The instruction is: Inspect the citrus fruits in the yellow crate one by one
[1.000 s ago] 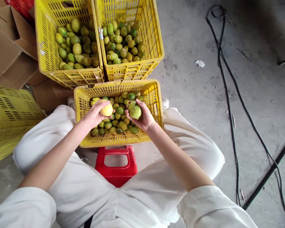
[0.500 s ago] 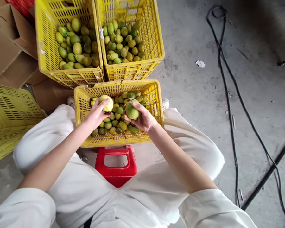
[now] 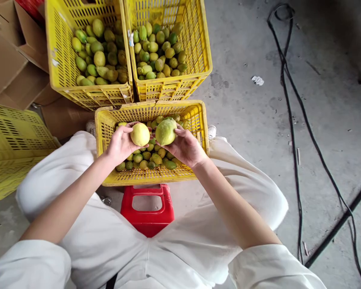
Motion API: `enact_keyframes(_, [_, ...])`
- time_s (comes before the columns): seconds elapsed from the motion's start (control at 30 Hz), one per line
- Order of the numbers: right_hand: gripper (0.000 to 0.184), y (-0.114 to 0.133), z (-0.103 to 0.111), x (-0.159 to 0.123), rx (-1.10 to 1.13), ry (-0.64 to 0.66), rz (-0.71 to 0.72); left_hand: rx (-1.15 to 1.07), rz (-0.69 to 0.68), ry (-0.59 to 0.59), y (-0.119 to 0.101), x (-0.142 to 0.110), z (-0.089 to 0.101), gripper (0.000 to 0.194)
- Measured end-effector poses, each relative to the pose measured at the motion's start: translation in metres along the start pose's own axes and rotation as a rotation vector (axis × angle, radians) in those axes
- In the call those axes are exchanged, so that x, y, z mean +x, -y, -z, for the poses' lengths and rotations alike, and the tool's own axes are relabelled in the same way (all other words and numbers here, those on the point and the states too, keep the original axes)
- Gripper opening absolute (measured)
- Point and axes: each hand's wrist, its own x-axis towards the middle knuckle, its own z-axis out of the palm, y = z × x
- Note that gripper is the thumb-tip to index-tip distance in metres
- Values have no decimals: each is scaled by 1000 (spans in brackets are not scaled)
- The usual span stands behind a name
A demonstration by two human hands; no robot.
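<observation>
My left hand (image 3: pixel 122 141) is closed around a pale yellow lemon (image 3: pixel 140 134), thumb on its upper side. Close beside it, my right hand (image 3: pixel 189 146) grips a yellow-green lemon (image 3: pixel 165 131) from the right and below. Both fruits are held up over the near yellow crate (image 3: pixel 150 176), which has several green and yellow lemons (image 3: pixel 156 159) lying in its bottom. My hands and the two held fruits hide part of that pile.
Two yellow crates, a left one (image 3: pixel 92 93) and a right one (image 3: pixel 173 86), stand beyond with lemons inside. Another yellow crate (image 3: pixel 18 140) and cardboard boxes (image 3: pixel 12 72) are at left. A red plastic stool (image 3: pixel 147 220) sits between my legs. Black cables (image 3: pixel 307 116) cross the floor at right.
Both held lemons have come closer together. The right one has turned, showing a lighter yellow-green side, and moved slightly up; the left one has shifted right and a little down.
</observation>
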Motion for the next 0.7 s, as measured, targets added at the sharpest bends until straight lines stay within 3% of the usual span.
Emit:
enact_keyframes(0.2, [41,0,1,-4,-101,-5,-60,94,-35,31,8,3,4,33])
enact_keyframes(0.33, [35,0,0,-4,-83,-27,-74,126,-59,43,8,2,4,31])
enact_keyframes(0.47, [31,2,-1,-1,29,19,-51,8,-12,-8,1,0,0,21])
enact_keyframes(0.6, [33,5,0,-2,32,29,4,-40,-16,5,-2,-1,0,22])
enact_keyframes(0.7, [37,4,0,-4,-38,-13,14,0,-82,54,1,0,4,32])
